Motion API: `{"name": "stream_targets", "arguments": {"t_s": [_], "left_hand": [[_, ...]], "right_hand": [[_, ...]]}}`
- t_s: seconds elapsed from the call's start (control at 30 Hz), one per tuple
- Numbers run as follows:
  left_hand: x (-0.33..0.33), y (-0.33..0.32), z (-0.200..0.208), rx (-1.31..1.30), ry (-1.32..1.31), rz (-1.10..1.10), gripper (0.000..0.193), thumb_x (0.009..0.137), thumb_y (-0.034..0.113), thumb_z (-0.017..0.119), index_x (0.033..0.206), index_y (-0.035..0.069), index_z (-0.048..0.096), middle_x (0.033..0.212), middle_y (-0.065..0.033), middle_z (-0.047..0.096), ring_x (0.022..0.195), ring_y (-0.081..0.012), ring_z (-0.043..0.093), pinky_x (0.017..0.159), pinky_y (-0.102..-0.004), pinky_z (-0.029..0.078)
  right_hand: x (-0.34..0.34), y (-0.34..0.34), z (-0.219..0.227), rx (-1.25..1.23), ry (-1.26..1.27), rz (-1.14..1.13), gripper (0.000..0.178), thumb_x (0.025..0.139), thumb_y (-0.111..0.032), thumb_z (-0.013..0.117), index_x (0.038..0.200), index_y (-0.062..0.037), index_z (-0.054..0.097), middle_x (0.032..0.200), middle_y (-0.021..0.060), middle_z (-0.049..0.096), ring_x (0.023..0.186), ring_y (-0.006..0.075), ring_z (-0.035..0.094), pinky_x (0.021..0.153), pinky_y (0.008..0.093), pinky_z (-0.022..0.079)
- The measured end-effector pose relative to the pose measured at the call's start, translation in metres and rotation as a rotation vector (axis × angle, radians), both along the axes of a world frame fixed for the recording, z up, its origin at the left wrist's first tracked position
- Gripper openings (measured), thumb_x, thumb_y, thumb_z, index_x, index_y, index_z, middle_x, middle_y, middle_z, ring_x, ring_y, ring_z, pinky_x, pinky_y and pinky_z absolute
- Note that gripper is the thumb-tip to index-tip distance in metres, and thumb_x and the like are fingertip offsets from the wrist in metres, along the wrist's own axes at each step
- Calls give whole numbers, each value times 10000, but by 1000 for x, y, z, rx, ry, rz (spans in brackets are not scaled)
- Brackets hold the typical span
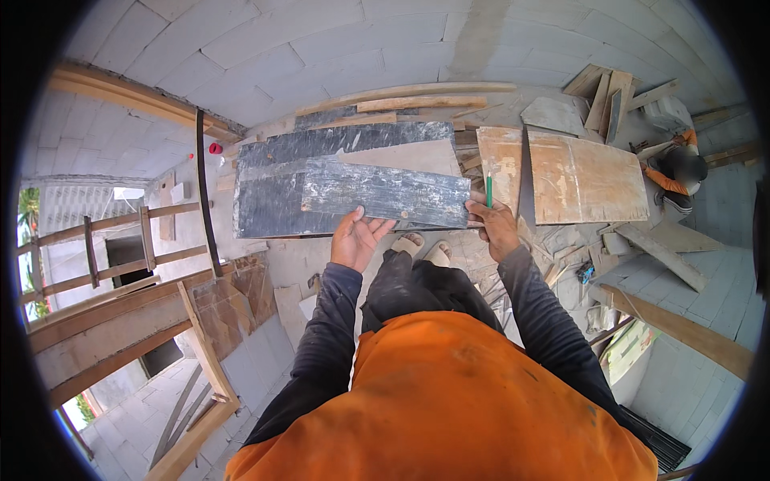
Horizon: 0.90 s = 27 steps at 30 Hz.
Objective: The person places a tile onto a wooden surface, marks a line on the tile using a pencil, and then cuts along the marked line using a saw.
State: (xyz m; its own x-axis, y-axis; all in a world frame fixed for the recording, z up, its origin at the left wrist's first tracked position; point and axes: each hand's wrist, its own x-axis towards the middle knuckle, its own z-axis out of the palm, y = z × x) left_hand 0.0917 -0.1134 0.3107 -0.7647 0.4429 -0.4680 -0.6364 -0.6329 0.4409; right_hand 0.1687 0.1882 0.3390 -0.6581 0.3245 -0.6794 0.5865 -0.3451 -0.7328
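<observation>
A narrow dark plywood strip (385,191), smeared with whitish residue, lies slightly askew over larger dark panels. My left hand (359,239) is palm up at its near edge, thumb against the edge and fingers partly curled beneath. At the strip's right end, my right hand (496,228) pinches the corner. A green pencil (489,191) stands upright from the fingers of that same hand. Below the strip is a large dark sheet (269,188) with scuffed markings, and a pale grey-beige board (409,155) shows behind it.
Brown plywood panels (589,178) lie to the right, near scattered offcuts. A co-worker (678,172) in orange crouches at far right. Timber framing (120,321) borders an opening at left. A grey block wall (385,48) rises behind. A blue tool (585,272) lies among scraps.
</observation>
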Motion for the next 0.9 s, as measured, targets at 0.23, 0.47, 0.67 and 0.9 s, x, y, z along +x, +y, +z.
{"name": "stream_targets", "arguments": {"t_s": [0.23,0.47,0.67,0.9], "left_hand": [[9,-14,-43,-134,-180,72,346,1041,220,621,1278,33,452,1539,-246,376,1456,-433,436,1226,-562,403],[0,-78,-101,-374,-360,75,822,1051,383,662,1635,36,200,1691,-306,175,1457,-425,461,1159,-505,487],[-7,-102,-148,-469,-403,-16,792,1011,360,729,1577,24,288,1563,-241,389,1325,-409,597,1056,-508,560],[-57,-107,-165,-842,-130,-378,333,995,380,749,1096,64,718,1043,-73,736,895,-205,734,748,-373,629]], "right_hand": [[-12,19,-56,-3,-62,114,255,934,-142,746,1182,-109,700,998,-20,732,823,84,665,485,215,359],[-15,9,-103,74,-264,168,314,937,-150,741,1240,-80,697,1045,28,727,915,138,687,508,256,382],[-26,-6,-133,126,-254,99,371,904,-150,789,1244,-22,716,1005,46,726,916,153,678,627,286,484],[-68,17,-172,252,-205,40,309,902,-138,806,1195,-50,763,910,10,721,692,84,571,545,255,408]]}}
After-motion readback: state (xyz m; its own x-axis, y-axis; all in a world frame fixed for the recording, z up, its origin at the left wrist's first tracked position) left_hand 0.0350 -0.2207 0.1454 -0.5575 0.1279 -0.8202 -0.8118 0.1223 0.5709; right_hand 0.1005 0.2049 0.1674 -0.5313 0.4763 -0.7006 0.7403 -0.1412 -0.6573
